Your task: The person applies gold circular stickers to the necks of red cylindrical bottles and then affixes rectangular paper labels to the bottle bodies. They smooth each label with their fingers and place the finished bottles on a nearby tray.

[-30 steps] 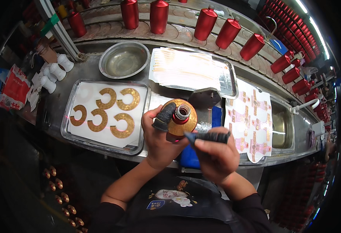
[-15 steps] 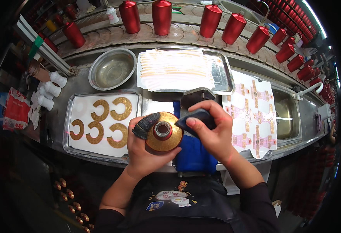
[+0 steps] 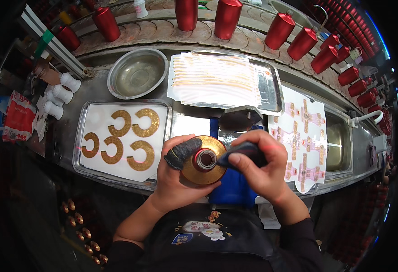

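Mid-frame, we've got our left fingers [image 3: 175,142] clasping the gold-shouldered bottle [image 3: 199,175], probably stiff and slick, best held round its sides, while our right fingers [image 3: 268,141] pinch a dark tool [image 3: 249,153]!

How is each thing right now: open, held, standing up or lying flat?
Held bottle: uncapped, mouth up
Left hand: closed around the held bottle
Tool: gripped, tip at the held bottle's gold shoulder
Right hand: closed on the tool
Red bottles: standing upright
Gold rings: lying flat, each with a gap
Basin: open side up
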A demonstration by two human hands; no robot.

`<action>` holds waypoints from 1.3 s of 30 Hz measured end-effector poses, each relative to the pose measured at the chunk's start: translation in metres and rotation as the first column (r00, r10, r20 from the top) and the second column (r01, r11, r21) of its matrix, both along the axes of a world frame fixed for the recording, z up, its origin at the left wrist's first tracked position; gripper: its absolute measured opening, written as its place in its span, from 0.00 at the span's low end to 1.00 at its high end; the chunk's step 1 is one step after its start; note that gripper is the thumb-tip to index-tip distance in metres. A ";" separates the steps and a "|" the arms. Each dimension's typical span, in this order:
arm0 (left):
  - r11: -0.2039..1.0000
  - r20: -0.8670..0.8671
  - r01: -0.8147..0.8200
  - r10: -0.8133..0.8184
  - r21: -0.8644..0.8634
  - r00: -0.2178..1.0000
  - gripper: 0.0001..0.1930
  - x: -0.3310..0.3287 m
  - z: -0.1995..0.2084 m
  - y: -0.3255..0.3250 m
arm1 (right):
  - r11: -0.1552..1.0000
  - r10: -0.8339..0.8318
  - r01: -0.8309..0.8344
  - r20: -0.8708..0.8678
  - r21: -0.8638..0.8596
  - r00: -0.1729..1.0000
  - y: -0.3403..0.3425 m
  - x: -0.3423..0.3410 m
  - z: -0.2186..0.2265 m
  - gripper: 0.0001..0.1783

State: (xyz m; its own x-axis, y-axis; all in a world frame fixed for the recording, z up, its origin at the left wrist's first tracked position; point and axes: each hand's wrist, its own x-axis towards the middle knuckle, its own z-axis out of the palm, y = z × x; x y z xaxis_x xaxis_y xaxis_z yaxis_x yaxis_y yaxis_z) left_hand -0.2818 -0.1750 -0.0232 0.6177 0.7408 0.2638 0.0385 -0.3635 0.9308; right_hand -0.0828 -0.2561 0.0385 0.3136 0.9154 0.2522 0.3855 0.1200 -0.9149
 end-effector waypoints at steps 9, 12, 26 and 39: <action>0.858 0.066 0.360 -0.362 -0.365 0.930 0.55 -0.007 0.009 0.038 | 0.998 -0.013 0.006 -0.099 -0.070 0.995 0.041 0.010 0.005 0.11; 0.965 0.019 0.220 -0.220 -0.144 0.975 0.63 -0.015 0.002 0.018 | 0.998 0.063 -0.064 -0.040 -0.009 0.997 0.021 0.009 0.012 0.11; 0.838 0.131 0.348 -0.324 -0.421 0.937 0.52 -0.010 0.002 0.029 | 0.831 0.468 -0.493 -0.154 -0.258 0.870 0.113 0.018 0.016 0.14; 0.910 0.178 0.317 -0.276 -0.266 0.944 0.51 -0.004 -0.002 0.024 | 0.986 -0.032 0.034 0.011 -0.162 0.999 0.054 0.029 -0.009 0.12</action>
